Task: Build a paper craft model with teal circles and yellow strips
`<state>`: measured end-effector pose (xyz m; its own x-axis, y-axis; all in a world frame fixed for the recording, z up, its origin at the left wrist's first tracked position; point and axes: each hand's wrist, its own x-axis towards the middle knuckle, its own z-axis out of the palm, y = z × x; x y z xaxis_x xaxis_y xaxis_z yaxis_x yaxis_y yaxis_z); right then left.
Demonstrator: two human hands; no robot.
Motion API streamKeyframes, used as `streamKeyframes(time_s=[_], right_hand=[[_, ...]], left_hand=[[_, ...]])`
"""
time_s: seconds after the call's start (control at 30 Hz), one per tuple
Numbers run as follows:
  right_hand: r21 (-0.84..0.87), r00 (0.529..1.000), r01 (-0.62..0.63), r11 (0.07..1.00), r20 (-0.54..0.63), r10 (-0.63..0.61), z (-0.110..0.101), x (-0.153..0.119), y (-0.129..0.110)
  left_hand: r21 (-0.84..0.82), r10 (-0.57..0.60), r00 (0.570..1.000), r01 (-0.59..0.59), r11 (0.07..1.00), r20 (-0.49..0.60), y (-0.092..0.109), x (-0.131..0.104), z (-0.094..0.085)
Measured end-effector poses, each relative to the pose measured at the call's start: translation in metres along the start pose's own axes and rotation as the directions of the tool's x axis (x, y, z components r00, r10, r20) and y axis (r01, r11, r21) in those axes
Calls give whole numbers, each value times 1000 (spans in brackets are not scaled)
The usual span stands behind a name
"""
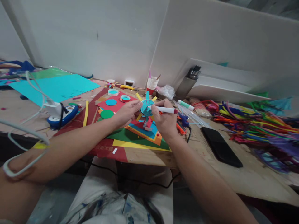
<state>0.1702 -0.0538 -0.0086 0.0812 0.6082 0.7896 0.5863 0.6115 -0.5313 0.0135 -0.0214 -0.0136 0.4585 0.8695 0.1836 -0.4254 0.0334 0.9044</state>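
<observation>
My left hand [129, 112] pinches the left edge of a round blue paper craft [145, 105] that has strips sticking out around it, blue at the top and yellow at the sides. Dark lines are drawn on its face. My right hand [165, 119] grips a white marker [166, 109] with a dark red end pointing right; its tip is at the disc. Below the craft lie stacked sheets of coloured paper, with a green sheet [119, 135] among them. A green paper circle [106, 114] and a blue paper circle [111, 102] rest to the left.
A black phone [220, 146] lies at right, near bundled pipe cleaners [243, 121]. Paper cups [152, 83] and a grey bottle [187, 84] stand behind. A glue stick [185, 105] lies right of the hands. At left are a blue power strip [64, 116] and large blue sheet [56, 88].
</observation>
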Motion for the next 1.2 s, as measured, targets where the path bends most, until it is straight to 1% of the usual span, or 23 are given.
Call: streamKeyframes(time_s=[0.27, 0.87, 1.2], right_hand=[[2, 1000, -19, 1000, 0, 19, 0, 0, -2], [-3, 1000, 5, 1000, -3, -5, -1, 0, -2], [9, 1000, 26, 1000, 17, -26, 0, -1, 0]], left_hand=[[-9, 5, 1000, -4, 1000, 17, 0, 0, -1], [1, 3, 1000, -3, 1000, 13, 0, 0, -1], [-19, -33, 999, 34, 999, 22, 3, -2, 3]])
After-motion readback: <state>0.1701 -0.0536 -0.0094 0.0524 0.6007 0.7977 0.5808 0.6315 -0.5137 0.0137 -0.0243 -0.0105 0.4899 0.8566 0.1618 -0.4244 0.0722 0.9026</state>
